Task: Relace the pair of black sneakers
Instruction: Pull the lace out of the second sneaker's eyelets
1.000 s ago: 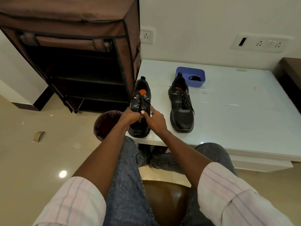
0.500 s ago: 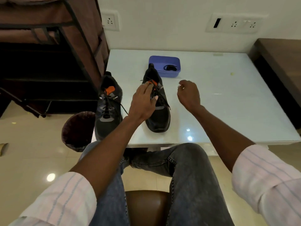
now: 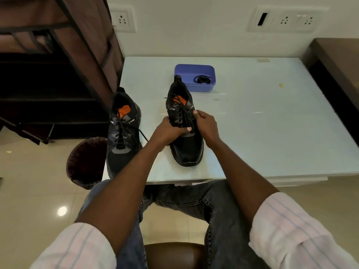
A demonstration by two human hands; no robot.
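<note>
On the counter (image 3: 272, 133), both your hands grip the right sneaker (image 3: 184, 133), left hand (image 3: 167, 133) and right hand (image 3: 206, 125) with fingers curled at its laces, while the left sneaker (image 3: 122, 136) beside it looks laced but untied, so roughly half remains.

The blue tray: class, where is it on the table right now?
In the head view the blue tray sits at the far middle of the table, near the wall, just behind the heel of the right-hand sneaker that both hands grip.
</note>
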